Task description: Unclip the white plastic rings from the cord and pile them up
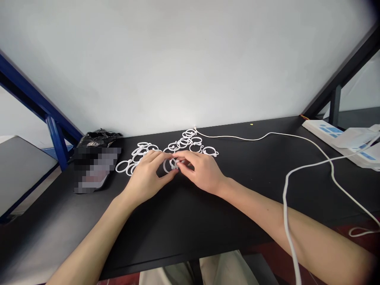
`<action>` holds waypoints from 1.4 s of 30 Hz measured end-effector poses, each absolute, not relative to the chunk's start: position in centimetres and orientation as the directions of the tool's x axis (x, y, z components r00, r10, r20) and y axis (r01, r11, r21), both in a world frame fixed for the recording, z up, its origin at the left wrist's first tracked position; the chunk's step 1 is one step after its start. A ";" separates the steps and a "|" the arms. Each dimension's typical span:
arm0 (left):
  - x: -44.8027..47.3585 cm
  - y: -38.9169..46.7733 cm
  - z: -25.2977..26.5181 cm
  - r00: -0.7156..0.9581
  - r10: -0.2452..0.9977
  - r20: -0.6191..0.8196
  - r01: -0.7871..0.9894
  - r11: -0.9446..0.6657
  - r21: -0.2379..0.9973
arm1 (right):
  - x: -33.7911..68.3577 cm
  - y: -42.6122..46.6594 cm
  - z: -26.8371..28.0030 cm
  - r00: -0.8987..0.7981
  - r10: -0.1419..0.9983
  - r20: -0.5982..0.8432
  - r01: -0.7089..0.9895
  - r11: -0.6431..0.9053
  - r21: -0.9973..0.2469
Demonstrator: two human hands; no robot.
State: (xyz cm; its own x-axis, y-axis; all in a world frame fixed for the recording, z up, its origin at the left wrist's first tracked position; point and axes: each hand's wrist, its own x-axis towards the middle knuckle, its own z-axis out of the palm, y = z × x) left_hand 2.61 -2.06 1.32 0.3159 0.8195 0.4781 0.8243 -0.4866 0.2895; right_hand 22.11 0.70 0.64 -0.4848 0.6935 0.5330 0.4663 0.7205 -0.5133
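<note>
Both hands meet over the black table around a white plastic curtain ring (165, 166) with a small eyelet. My left hand (148, 174) pinches it from the left, thumb below and fingers above. From the right, the fingertips of my right hand (203, 170) close on its small end; they partly hide where the pieces join. More white curtain rings lie just beyond: one loose cluster (139, 151) sits behind my left hand, and another group (185, 141) stretches toward the wall.
On the left lies a black plastic bag (96, 138) with a blurred package by it. A white cable (285, 186) loops across the right side, passing over my right forearm. White-and-blue boxes (332, 136) are at the far right. A pale wall (202, 71) rises behind the table (184, 225).
</note>
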 end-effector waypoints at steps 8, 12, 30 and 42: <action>-0.6 -0.8 0.3 0.024 0.828 0.560 0.978 -0.136 0.159 | 22.4 1.8 -0.2 -0.692 0.575 0.436 0.531 0.815 -0.232; 0.4 -0.9 0.4 0.190 0.836 0.515 0.929 -0.322 0.180 | 22.4 2.1 -0.4 -0.682 0.582 0.443 0.552 0.807 -0.210; 3.1 -2.5 1.7 0.173 0.885 0.433 0.732 -0.409 0.545 | 21.9 0.5 0.5 -0.457 0.721 0.520 0.298 0.675 -0.675; 3.0 -2.5 1.8 0.162 0.887 0.432 0.730 -0.402 0.553 | 21.9 0.6 0.4 -0.452 0.760 0.468 0.306 0.625 -0.719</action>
